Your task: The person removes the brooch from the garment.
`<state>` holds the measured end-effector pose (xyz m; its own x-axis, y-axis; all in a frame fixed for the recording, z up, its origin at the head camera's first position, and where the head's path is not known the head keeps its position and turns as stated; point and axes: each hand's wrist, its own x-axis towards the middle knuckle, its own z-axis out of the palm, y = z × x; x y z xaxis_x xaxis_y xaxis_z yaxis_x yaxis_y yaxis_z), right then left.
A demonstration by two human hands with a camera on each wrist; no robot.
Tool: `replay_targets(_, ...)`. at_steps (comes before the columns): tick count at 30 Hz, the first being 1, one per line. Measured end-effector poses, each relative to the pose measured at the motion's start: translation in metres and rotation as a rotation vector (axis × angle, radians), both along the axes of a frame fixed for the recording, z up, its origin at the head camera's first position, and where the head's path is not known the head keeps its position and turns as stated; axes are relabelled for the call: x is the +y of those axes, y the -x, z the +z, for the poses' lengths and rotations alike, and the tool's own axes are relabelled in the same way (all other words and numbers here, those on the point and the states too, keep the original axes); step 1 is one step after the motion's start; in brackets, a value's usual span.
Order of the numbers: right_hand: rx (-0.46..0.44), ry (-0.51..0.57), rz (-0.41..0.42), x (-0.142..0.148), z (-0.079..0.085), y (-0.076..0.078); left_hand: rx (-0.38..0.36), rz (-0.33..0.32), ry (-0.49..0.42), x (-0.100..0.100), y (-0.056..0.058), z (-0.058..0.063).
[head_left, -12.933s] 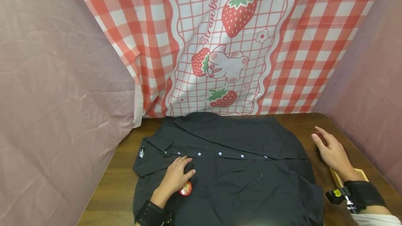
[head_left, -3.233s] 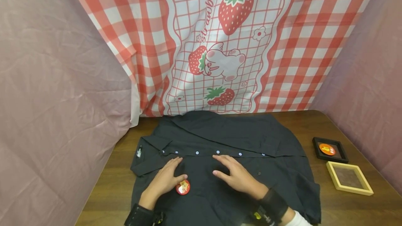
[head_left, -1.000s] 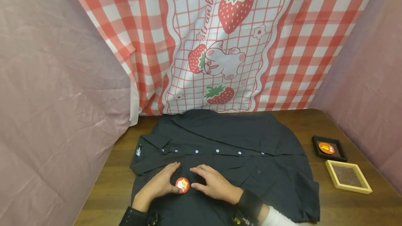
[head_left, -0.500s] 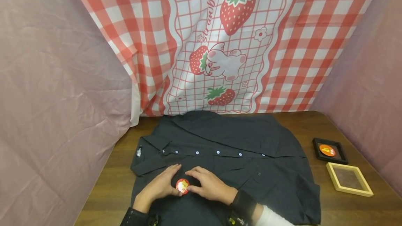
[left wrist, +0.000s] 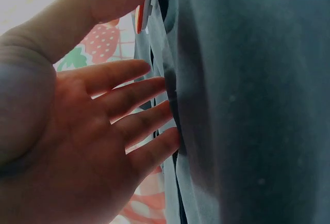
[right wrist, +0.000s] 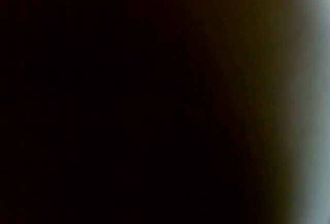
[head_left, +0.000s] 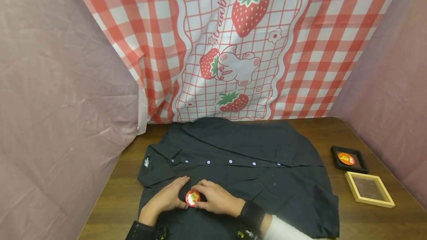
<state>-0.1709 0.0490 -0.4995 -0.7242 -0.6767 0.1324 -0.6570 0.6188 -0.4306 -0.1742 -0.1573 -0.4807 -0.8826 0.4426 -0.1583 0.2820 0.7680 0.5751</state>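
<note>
A dark button-up shirt (head_left: 240,188) lies spread on the table, its collar to the left. On it, near the front, my right hand (head_left: 217,197) pinches a round red pin badge (head_left: 192,198) with a yellow star between thumb and forefinger. My left hand (head_left: 165,197) rests on the shirt just left of the badge, thumb tip close to its edge. In the left wrist view, the left hand (left wrist: 87,121) has its fingers extended against the cloth, and the badge (left wrist: 140,16) shows edge-on beyond the thumb. The right wrist view is almost wholly dark.
At the right of the wooden table (head_left: 110,203) lie a black frame (head_left: 338,162) with an orange round badge (head_left: 346,159) in it and a pale wooden frame (head_left: 388,193). A strawberry-print checked cloth (head_left: 300,66) hangs behind; pink cloth (head_left: 83,103) hangs at the sides.
My right hand has come from the frames at the far right, over the shirt, to the badge and now grips it. The left hand has shifted slightly left and nearer the front.
</note>
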Motion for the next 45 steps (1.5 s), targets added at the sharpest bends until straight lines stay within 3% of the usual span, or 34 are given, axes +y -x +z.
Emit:
replay_targets(7, 0.083, -0.068, 0.008, -0.008, 0.000, 0.000, -0.016, 0.004, 0.000, -0.001, -0.002, 0.003)
replay_targets(25, 0.066, -0.093, -0.028, -0.010, -0.004, 0.001, -0.031, 0.023, -0.010, -0.002, -0.003, 0.001)
replay_targets(36, 0.149, -0.177, -0.035, -0.011, -0.004, 0.002, -0.031, 0.070, -0.015, 0.000, -0.002, 0.000)
replay_targets(40, 0.101, -0.149, -0.033, -0.009, -0.004, 0.003, -0.043, 0.077, -0.006, 0.000, -0.001, 0.000)
replay_targets(45, -0.080, -0.042, -0.006, -0.001, -0.003, 0.007, -0.051, 0.093, -0.003, 0.000, -0.001, 0.000)
